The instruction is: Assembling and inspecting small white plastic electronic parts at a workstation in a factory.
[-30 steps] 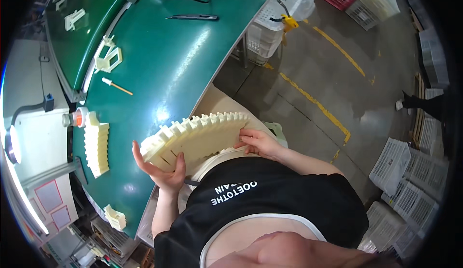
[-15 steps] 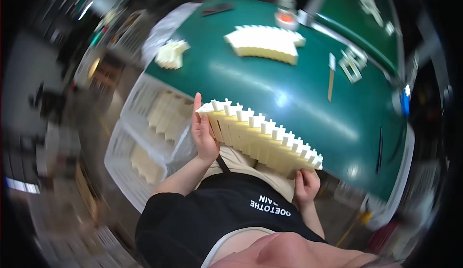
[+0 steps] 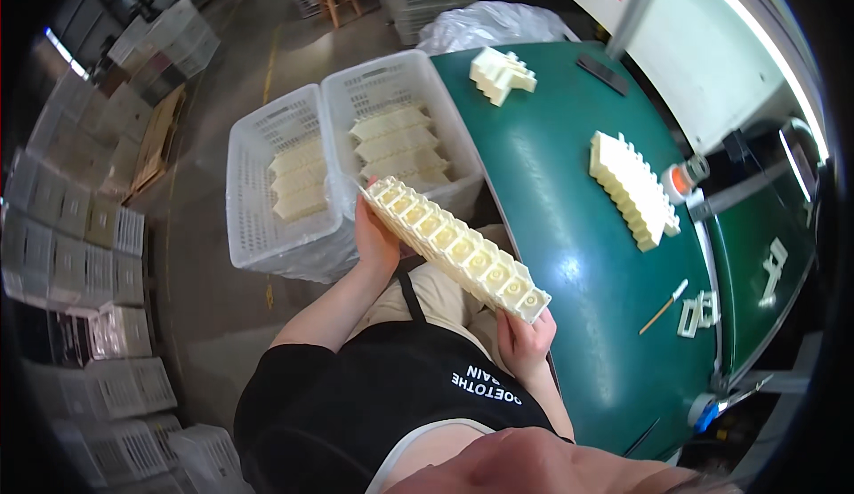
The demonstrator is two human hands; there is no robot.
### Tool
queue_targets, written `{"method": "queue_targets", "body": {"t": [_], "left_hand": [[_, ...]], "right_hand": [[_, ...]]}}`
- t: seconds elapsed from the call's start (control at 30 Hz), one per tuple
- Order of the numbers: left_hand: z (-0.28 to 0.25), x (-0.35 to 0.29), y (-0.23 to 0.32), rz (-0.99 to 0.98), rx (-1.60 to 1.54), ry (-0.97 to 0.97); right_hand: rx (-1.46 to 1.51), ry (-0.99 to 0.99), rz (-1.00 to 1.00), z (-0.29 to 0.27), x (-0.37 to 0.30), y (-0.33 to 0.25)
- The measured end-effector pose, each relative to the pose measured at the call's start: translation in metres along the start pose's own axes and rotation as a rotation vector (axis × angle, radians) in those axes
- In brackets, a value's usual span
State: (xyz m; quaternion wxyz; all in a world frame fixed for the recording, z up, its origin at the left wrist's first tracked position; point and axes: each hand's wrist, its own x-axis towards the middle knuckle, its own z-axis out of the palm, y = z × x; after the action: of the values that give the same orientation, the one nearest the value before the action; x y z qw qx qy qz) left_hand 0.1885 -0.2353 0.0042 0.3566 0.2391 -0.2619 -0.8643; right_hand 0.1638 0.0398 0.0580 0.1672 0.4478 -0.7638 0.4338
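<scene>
Green table (image 3: 569, 343) | grey floor (image 3: 203, 218) | two white crates (image 3: 252, 174) alongside (cream pieces (image 3: 396, 145) inside) | hands (image 3: 377, 238) (image 3: 527, 337) gripping cream strip (image 3: 459, 247)

The middle of the green table (image 3: 547, 178) is leaving a wide path for a hand. A curved cream stack (image 3: 630, 190) is blocking the right, and a small cream block (image 3: 500, 76) is sitting at the far end. On the left, the left bin (image 3: 285, 122) and right bin (image 3: 378, 85) are making walls. The bin-to-table gap is looking thin, maybe, in the dark.
</scene>
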Motion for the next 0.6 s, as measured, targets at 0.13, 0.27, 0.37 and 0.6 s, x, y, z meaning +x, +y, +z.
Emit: {"method": "queue_targets", "body": {"t": [0.13,0.27,0.37,0.6], "left_hand": [[-0.033,0.019,0.016,0.012,-0.066,0.081],[-0.072,0.052,0.03,0.09,-0.134,0.157],[-0.111,0.08,0.056,0.141,-0.166,0.184],[-0.233,0.162,0.14,0.13,-0.153,0.489]], "right_hand": [[0.018,-0.099,-0.069,0.022,0.02,-0.011],[0.021,-0.159,-0.153,0.059,0.051,-0.026],[0.043,-0.217,-0.198,0.108,0.08,-0.037],[0.159,-0.441,-0.178,0.276,0.144,-0.097]]}}
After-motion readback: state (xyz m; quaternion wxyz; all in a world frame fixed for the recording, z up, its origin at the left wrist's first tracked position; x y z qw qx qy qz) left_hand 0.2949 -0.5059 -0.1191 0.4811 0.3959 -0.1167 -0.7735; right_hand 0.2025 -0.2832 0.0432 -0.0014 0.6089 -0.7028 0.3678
